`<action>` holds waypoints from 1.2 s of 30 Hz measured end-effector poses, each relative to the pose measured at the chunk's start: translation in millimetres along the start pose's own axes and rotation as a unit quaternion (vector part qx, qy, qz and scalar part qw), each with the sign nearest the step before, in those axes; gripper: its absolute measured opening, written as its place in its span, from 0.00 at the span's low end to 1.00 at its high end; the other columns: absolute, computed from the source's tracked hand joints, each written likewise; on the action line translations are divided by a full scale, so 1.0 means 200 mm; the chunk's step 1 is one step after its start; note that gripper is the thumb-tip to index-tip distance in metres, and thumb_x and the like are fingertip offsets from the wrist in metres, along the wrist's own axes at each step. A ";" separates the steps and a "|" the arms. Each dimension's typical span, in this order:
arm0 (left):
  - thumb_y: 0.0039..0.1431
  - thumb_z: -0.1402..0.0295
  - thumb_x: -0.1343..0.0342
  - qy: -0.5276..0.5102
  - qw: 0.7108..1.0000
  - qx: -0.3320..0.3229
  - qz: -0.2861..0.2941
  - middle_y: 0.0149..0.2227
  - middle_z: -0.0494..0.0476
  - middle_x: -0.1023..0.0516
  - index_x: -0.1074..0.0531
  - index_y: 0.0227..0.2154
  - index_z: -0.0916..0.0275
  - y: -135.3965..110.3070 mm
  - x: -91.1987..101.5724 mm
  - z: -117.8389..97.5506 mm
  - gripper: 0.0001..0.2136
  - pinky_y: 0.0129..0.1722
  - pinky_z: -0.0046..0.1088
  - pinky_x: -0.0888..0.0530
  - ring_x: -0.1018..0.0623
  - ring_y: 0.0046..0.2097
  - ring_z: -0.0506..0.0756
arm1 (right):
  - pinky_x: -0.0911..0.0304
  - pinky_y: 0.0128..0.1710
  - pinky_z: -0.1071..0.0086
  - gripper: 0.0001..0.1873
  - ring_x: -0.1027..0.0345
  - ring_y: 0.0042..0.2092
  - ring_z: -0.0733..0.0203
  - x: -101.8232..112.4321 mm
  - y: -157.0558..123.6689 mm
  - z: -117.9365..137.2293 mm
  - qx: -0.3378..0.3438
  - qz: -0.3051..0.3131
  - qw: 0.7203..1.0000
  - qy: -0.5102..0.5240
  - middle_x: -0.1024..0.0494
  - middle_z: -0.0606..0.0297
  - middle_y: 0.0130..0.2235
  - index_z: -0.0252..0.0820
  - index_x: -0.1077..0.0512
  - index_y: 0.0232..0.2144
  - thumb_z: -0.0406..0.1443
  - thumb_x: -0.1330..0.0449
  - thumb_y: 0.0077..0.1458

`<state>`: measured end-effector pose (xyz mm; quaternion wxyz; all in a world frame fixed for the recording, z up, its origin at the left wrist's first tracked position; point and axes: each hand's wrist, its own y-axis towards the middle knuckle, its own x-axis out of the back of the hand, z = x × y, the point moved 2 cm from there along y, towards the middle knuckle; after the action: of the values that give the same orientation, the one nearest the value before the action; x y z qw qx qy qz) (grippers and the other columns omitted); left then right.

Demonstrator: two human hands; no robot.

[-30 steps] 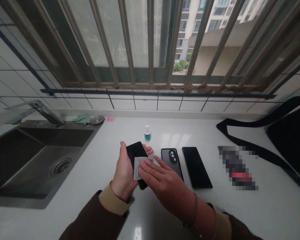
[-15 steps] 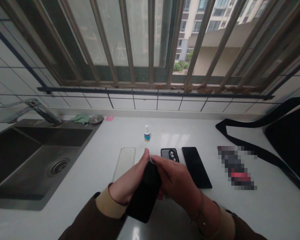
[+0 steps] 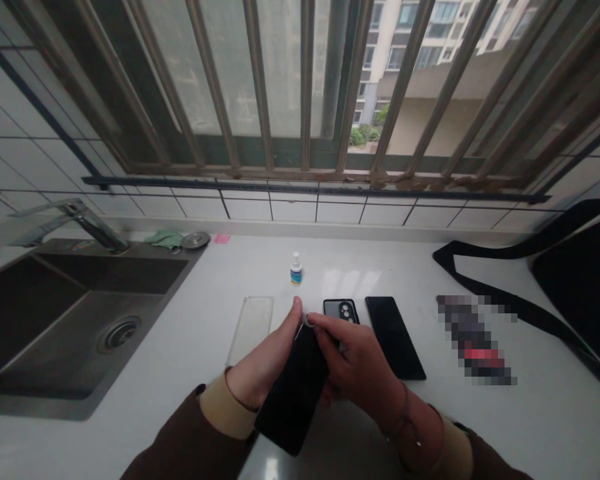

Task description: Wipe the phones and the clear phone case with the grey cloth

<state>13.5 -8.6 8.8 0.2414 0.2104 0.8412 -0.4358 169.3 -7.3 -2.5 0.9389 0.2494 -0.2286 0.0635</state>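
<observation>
A black smartphone (image 3: 295, 393) lies tilted in my left hand (image 3: 265, 363), dark screen up, its lower end toward me. The left thumb points up along the phone's upper left edge. My right hand (image 3: 355, 357) is closed at the phone's top end, with thumb and index finger pressed together there. A small whitish bit (image 3: 307, 321) shows at those fingertips; its kind is too small to tell. Other fingers of the right hand are partly hidden beside the phone. Just beyond the hands lie a clear phone case (image 3: 251, 327) and a black phone case (image 3: 336, 311), partly covered by my right hand.
A second black phone (image 3: 395, 337) lies flat to the right, beside a blurred-out item (image 3: 477, 340). A small white spray bottle (image 3: 296, 270) stands behind the cases. The sink (image 3: 85, 347) is at left, a black strap (image 3: 490, 252) and bag at right, a barred window behind.
The phone and both hands have shifted very slightly right and down in the view, along with a small camera movement. The grip looks the same.
</observation>
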 end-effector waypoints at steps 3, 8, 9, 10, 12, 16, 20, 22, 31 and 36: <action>0.65 0.30 0.56 -0.044 0.998 -0.051 0.008 0.27 0.68 0.19 0.18 0.34 0.66 -0.01 0.01 -0.04 0.41 0.31 0.33 0.21 0.19 0.27 0.59 | 0.20 0.45 0.62 0.17 0.14 0.42 0.55 0.02 0.01 -0.02 -0.026 -0.016 0.999 -0.009 0.11 0.59 0.43 0.44 0.18 0.54 0.36 0.43 0.71; 0.67 0.33 0.55 -0.039 0.997 -0.071 -0.003 0.27 0.67 0.18 0.18 0.36 0.64 -0.01 0.02 -0.05 0.37 0.30 0.33 0.22 0.18 0.26 0.59 | 0.20 0.42 0.63 0.17 0.14 0.40 0.55 0.01 0.01 -0.03 -0.021 -0.032 0.999 -0.024 0.11 0.58 0.41 0.44 0.18 0.54 0.36 0.44 0.71; 0.67 0.33 0.55 -0.026 0.998 -0.053 -0.003 0.25 0.67 0.19 0.18 0.34 0.64 0.00 0.01 -0.03 0.37 0.29 0.33 0.22 0.19 0.25 0.59 | 0.19 0.43 0.62 0.17 0.14 0.41 0.54 0.00 0.00 -0.02 -0.011 -0.027 0.999 -0.024 0.11 0.58 0.42 0.44 0.18 0.54 0.36 0.44 0.71; 0.67 0.33 0.55 -0.014 0.999 -0.036 -0.002 0.24 0.67 0.19 0.18 0.33 0.64 0.00 0.01 -0.02 0.37 0.28 0.33 0.22 0.20 0.24 0.59 | 0.19 0.45 0.61 0.17 0.14 0.43 0.53 0.00 0.00 -0.02 -0.001 -0.022 0.999 -0.023 0.11 0.57 0.44 0.45 0.18 0.54 0.35 0.44 0.71; 0.67 0.32 0.55 -0.004 1.000 -0.021 0.000 0.23 0.68 0.20 0.18 0.32 0.65 0.00 0.00 0.00 0.38 0.27 0.33 0.23 0.20 0.24 0.59 | 0.19 0.47 0.60 0.17 0.14 0.45 0.53 -0.01 0.00 -0.01 0.004 -0.015 1.000 -0.017 0.11 0.57 0.46 0.46 0.18 0.54 0.35 0.44 0.71; 0.66 0.32 0.54 -0.044 0.996 -0.072 -0.004 0.28 0.67 0.17 0.17 0.37 0.64 -0.01 0.01 -0.05 0.38 0.30 0.34 0.22 0.18 0.27 0.60 | 0.20 0.42 0.64 0.17 0.15 0.37 0.57 0.01 0.01 -0.02 -0.043 -0.025 0.999 0.005 0.11 0.59 0.40 0.43 0.17 0.54 0.37 0.44 0.72; 0.67 0.33 0.53 -0.055 0.994 -0.088 -0.020 0.28 0.66 0.18 0.17 0.37 0.65 0.00 0.02 -0.05 0.37 0.31 0.33 0.22 0.19 0.27 0.58 | 0.23 0.34 0.67 0.18 0.19 0.31 0.58 0.01 0.01 -0.03 -0.079 -0.037 0.996 0.003 0.14 0.62 0.32 0.41 0.17 0.53 0.40 0.45 0.73; 0.68 0.35 0.51 -0.057 0.995 -0.073 -0.023 0.26 0.66 0.18 0.18 0.35 0.65 0.02 0.01 -0.03 0.35 0.29 0.32 0.23 0.19 0.26 0.58 | 0.25 0.31 0.67 0.19 0.22 0.27 0.59 0.00 0.00 -0.03 -0.095 -0.036 0.995 -0.003 0.17 0.65 0.26 0.41 0.17 0.53 0.41 0.45 0.73; 0.70 0.43 0.46 -0.150 0.974 -0.155 -0.075 0.31 0.69 0.15 0.18 0.39 0.66 0.05 0.04 -0.06 0.27 0.37 0.40 0.17 0.14 0.35 0.65 | 0.19 0.44 0.60 0.18 0.14 0.44 0.52 -0.01 0.00 -0.06 -0.077 -0.058 0.995 0.023 0.11 0.58 0.45 0.45 0.18 0.55 0.40 0.43 0.72; 0.73 0.51 0.44 -0.141 0.965 -0.198 -0.098 0.32 0.68 0.14 0.18 0.41 0.68 0.09 0.05 -0.06 0.22 0.38 0.38 0.17 0.14 0.35 0.62 | 0.18 0.48 0.54 0.19 0.14 0.49 0.49 -0.03 -0.01 -0.08 -0.093 -0.037 0.994 0.041 0.12 0.56 0.50 0.44 0.18 0.56 0.41 0.44 0.73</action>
<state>11.8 12.0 -2.6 0.3501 0.0112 0.8849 -0.3070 169.6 -0.4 -18.4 0.9683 0.1667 -0.1851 0.0173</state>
